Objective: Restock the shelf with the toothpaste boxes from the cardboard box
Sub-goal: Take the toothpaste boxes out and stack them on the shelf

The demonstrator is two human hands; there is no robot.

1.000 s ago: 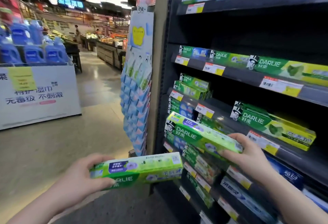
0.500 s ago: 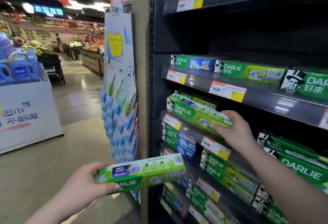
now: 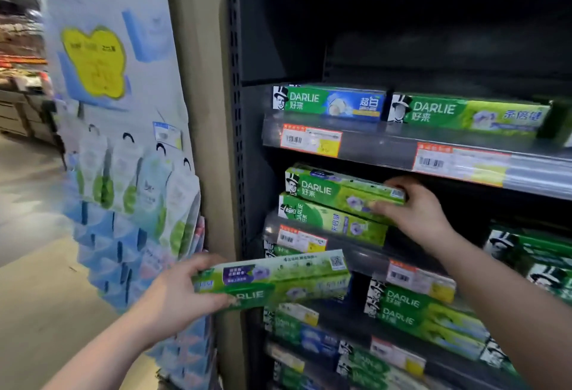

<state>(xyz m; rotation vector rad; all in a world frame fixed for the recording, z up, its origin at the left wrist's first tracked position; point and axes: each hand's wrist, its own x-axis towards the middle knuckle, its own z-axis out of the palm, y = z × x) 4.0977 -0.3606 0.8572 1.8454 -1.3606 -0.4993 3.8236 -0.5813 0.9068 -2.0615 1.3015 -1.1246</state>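
Observation:
My right hand (image 3: 416, 211) grips the right end of a green Darlie toothpaste box (image 3: 337, 188), which lies on top of another green box (image 3: 332, 219) on the second shelf (image 3: 365, 255) of the dark rack. My left hand (image 3: 176, 293) holds a second green toothpaste box (image 3: 278, 278) level in front of the rack's left post, below that shelf. The cardboard box is out of view.
More Darlie boxes (image 3: 464, 112) line the shelf above, and others (image 3: 411, 312) fill the lower shelves, behind price tags (image 3: 311, 139). A hanging display of pouches (image 3: 130, 191) stands left of the rack. The shop aisle floor (image 3: 28, 191) stretches off at the far left.
My right hand has carried its box up and in onto the stack on the second shelf. The view has moved closer to the rack. The left hand still holds its box.

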